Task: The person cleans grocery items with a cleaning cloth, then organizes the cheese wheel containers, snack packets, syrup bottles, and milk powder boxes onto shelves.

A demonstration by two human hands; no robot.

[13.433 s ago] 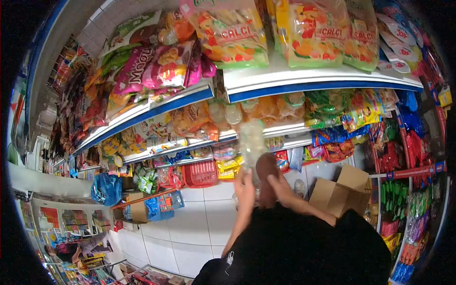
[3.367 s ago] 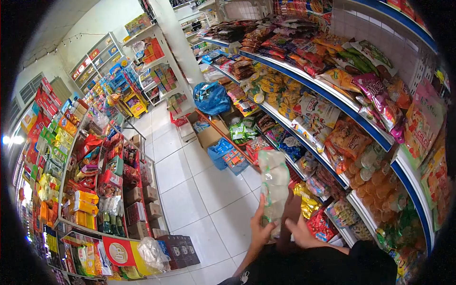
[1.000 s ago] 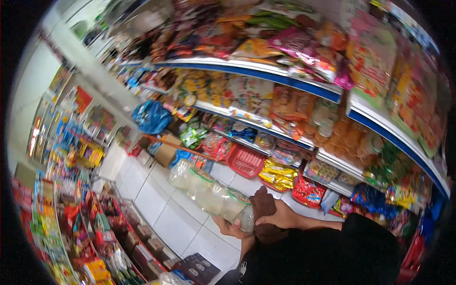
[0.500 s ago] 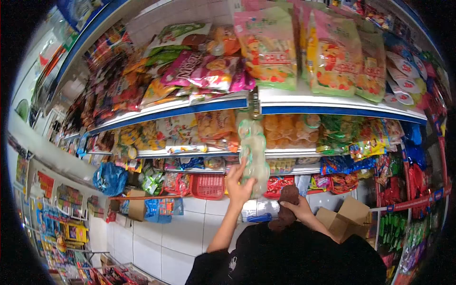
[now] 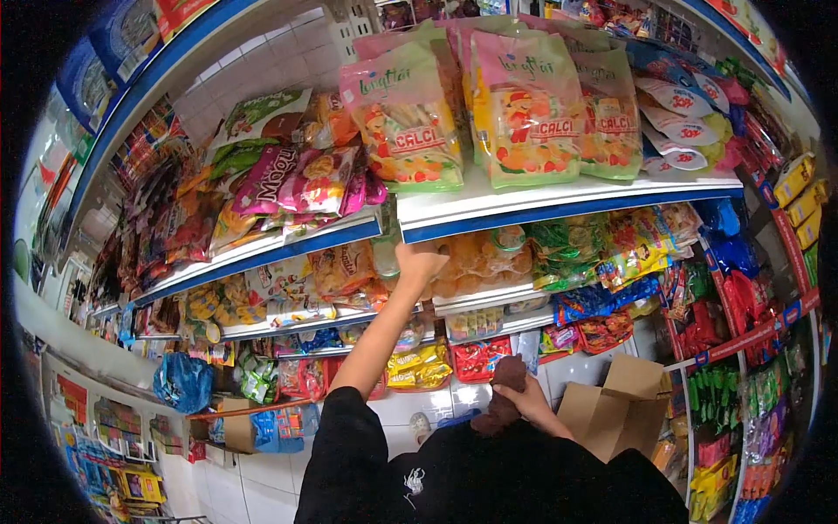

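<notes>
My left hand [image 5: 421, 265] reaches under the front edge of the upper shelf [image 5: 559, 210], at the second shelf. A pale pack of jelly cups [image 5: 386, 258] shows just left of it, and a pack of orange jelly cups [image 5: 476, 266] lies at its right. The fingers are mostly hidden, so whether they grip a pack does not show. Low in front of my body, my right hand [image 5: 530, 400] is closed around a bunched brown cloth [image 5: 508, 384].
Upright green-pink CALCI bags [image 5: 406, 131] and purple snack bags [image 5: 301, 179] stand on the upper shelf. Red baskets [image 5: 480, 360] of sweets sit lower down. An opened cardboard box [image 5: 611, 406] is at the right, beside a red-edged rack [image 5: 742, 342].
My left hand has moved up and away from me to the second shelf. The pale jelly pack, upright by my hand before, is now mostly hidden there. My right hand still holds the cloth.
</notes>
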